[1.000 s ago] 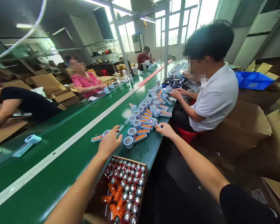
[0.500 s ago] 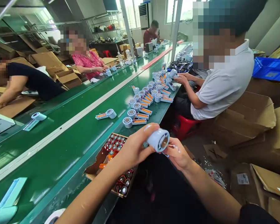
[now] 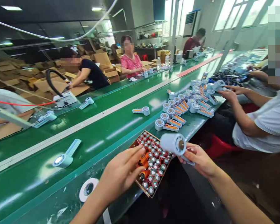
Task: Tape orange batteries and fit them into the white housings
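My right hand (image 3: 199, 160) grips the handle of a pale blue handheld fan (image 3: 170, 143), its round head pointing up and to the left and thin wires by the fingers. Off the fan, my left hand (image 3: 127, 168) reaches over a shallow cardboard box (image 3: 151, 196), fingers stretched and apart, with nothing seen in them. Cylindrical batteries (image 3: 157, 160) with red wires fill much of that box, several orange-wrapped cells (image 3: 143, 160) lying on their sides among them. Whether my left fingertips touch the cells cannot be made out.
Rows of similar fans (image 3: 170, 121) with orange cells in their handles lie on the bench ahead. A tape roll (image 3: 88, 189) is at my left forearm. Single fans (image 3: 64, 159) rest on the green conveyor (image 3: 102, 130). A co-worker in white (image 3: 259, 124) sits to the right; others work across the belt.
My left hand has let go of the fan and moved left and down over the battery box. The fan stays in my right hand. The view has swung left.
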Action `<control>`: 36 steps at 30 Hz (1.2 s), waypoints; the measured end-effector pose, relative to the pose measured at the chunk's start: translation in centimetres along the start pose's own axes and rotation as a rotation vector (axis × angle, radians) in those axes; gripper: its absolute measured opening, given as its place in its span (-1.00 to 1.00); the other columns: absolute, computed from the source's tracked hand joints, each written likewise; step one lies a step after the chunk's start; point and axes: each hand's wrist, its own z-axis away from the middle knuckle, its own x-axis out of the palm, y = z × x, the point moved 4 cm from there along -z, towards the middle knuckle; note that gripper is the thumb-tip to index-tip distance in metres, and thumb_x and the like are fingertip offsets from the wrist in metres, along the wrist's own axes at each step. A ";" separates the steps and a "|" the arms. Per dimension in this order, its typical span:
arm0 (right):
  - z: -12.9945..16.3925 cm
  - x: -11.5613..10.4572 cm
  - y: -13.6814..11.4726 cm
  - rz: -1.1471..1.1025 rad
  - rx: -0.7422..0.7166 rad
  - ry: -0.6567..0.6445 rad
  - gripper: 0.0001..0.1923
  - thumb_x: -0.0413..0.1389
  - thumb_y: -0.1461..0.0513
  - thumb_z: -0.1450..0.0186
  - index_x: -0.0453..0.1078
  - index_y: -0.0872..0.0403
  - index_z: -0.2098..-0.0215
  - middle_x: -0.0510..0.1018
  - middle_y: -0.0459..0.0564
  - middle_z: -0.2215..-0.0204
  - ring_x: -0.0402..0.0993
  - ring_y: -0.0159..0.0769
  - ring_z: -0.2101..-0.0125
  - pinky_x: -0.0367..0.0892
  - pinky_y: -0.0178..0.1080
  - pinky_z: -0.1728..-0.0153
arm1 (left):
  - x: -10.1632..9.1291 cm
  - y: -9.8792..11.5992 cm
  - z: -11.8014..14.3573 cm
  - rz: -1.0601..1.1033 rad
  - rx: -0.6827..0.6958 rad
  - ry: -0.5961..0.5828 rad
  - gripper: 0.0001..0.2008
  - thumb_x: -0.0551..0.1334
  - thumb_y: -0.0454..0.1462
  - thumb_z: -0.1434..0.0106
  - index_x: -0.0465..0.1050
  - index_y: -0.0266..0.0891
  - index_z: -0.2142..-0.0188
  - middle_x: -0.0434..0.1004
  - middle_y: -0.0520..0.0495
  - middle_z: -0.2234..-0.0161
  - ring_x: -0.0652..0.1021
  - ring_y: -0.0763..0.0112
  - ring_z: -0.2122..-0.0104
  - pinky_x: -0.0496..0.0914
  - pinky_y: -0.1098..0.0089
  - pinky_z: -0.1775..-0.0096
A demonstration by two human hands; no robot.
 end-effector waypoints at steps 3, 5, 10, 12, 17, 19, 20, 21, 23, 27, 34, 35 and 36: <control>-7.3 -0.1 -0.9 0.285 -0.032 0.014 -0.43 0.27 -0.04 -0.34 0.34 0.11 -0.15 0.49 0.00 0.31 0.38 -0.25 0.42 0.32 -0.28 0.43 | -1.4 -4.1 11.9 -0.157 -0.316 0.103 -0.61 0.19 -0.21 -0.42 0.36 -0.06 -0.22 0.60 -0.10 -0.05 0.61 0.24 0.00 0.56 0.26 -0.04; -13.9 0.5 -1.1 0.668 -0.077 0.073 -0.44 0.24 0.09 -0.35 0.29 0.11 -0.23 0.53 0.06 0.17 0.46 -0.19 0.28 0.40 -0.25 0.29 | -1.1 -5.0 19.5 -0.322 -0.393 0.063 -0.62 0.20 -0.19 -0.37 0.43 -0.03 -0.17 0.61 -0.10 -0.04 0.61 0.07 0.00 0.60 0.12 0.04; -28.0 6.8 1.5 1.027 -0.073 -0.025 -0.91 0.29 0.30 -0.26 0.47 0.16 0.37 0.55 0.01 0.35 0.48 -0.20 0.28 0.37 -0.20 0.13 | 0.9 -2.7 28.0 -0.485 -0.555 -0.105 -0.49 0.21 -0.23 -0.32 0.37 -0.04 -0.26 0.53 -0.11 -0.16 0.58 0.01 -0.03 0.63 0.05 0.07; -30.6 9.7 2.9 1.041 -0.064 -0.083 -0.79 0.27 0.26 -0.34 0.42 0.15 0.44 0.50 -0.07 0.44 0.46 -0.29 0.38 0.39 -0.22 0.21 | 1.3 -2.5 27.2 -0.420 -0.688 -0.151 -0.51 0.22 -0.29 -0.33 0.38 -0.11 -0.25 0.53 -0.16 -0.14 0.57 0.07 -0.02 0.61 0.07 0.00; -30.3 11.5 3.5 1.091 -0.101 0.018 -0.84 0.25 0.23 -0.37 0.50 0.22 0.20 0.55 0.24 0.21 0.52 -0.11 0.18 0.35 -0.12 0.14 | 0.2 -3.5 22.6 -0.276 -0.767 -0.185 -0.73 0.23 -0.37 -0.35 0.51 -0.17 -0.02 0.55 -0.16 -0.05 0.50 0.09 -0.09 0.54 0.02 -0.12; -26.8 11.4 2.5 1.063 -0.136 0.002 -0.67 0.25 0.20 -0.35 0.47 0.22 -0.02 0.55 0.28 0.10 0.53 -0.10 0.17 0.37 -0.14 0.15 | -0.7 -2.7 20.6 -0.243 -0.677 -0.087 -0.74 0.18 -0.35 -0.40 0.45 -0.22 -0.06 0.54 -0.18 -0.06 0.44 0.06 -0.19 0.40 -0.12 -0.26; -24.3 11.8 2.1 0.994 -0.128 -0.080 -0.60 0.23 0.15 -0.37 0.42 0.18 -0.11 0.56 0.23 0.10 0.54 -0.15 0.24 0.39 -0.18 0.20 | -1.1 -2.0 19.6 -0.227 -0.614 -0.017 -0.75 0.17 -0.35 -0.41 0.43 -0.24 -0.06 0.54 -0.19 -0.06 0.42 0.05 -0.22 0.32 -0.18 -0.30; -21.3 12.7 1.8 0.888 -0.100 -0.193 -0.56 0.19 0.09 -0.40 0.39 0.14 -0.16 0.59 0.15 0.15 0.53 -0.20 0.34 0.41 -0.22 0.30 | -1.6 -1.3 18.6 -0.211 -0.547 0.056 -0.76 0.17 -0.37 -0.41 0.42 -0.26 -0.05 0.55 -0.20 -0.06 0.41 0.05 -0.24 0.27 -0.21 -0.33; -14.3 15.6 1.7 0.584 0.067 -0.483 -0.49 0.12 -0.05 -0.44 0.36 0.08 -0.20 0.62 0.04 0.27 0.49 -0.26 0.48 0.37 -0.28 0.47 | -2.5 0.3 16.8 -0.188 -0.418 0.172 -0.75 0.19 -0.44 -0.37 0.41 -0.28 -0.03 0.56 -0.20 -0.03 0.41 0.07 -0.25 0.29 -0.17 -0.34; -1.4 21.6 3.9 0.206 0.430 -0.713 -0.55 0.29 -0.10 -0.31 0.49 0.11 0.20 0.54 -0.09 0.56 0.36 -0.39 0.63 0.20 -0.41 0.63 | -3.5 2.5 15.1 -0.224 -0.255 0.290 -0.61 0.19 -0.56 -0.28 0.43 -0.26 -0.05 0.62 -0.14 0.08 0.40 0.05 -0.28 0.40 -0.08 -0.29; 5.2 22.7 6.1 0.264 0.392 -0.895 -0.63 0.34 -0.05 -0.29 0.54 0.09 0.24 0.58 -0.14 0.53 0.42 -0.41 0.60 0.20 -0.44 0.60 | -7.2 1.6 21.1 -0.416 -0.438 0.273 -0.55 0.28 -0.45 -0.28 0.44 -0.09 -0.13 0.64 -0.09 0.04 0.55 0.03 -0.13 0.36 -0.22 -0.26; 3.6 22.0 5.1 0.338 0.300 -0.853 -0.64 0.33 -0.02 -0.31 0.52 0.06 0.11 0.62 -0.12 0.44 0.50 -0.36 0.53 0.29 -0.42 0.52 | -8.5 1.6 22.1 -0.468 -0.480 0.324 -0.52 0.31 -0.43 -0.26 0.42 -0.08 -0.15 0.63 -0.11 0.03 0.54 0.01 -0.13 0.40 -0.20 -0.22; 1.5 21.1 4.1 0.468 0.211 -0.787 -0.61 0.30 0.01 -0.35 0.47 0.04 -0.02 0.65 -0.11 0.34 0.56 -0.32 0.43 0.37 -0.39 0.42 | -9.9 1.8 22.8 -0.529 -0.516 0.387 -0.47 0.34 -0.42 -0.24 0.41 -0.06 -0.18 0.62 -0.12 0.01 0.53 -0.02 -0.13 0.43 -0.19 -0.18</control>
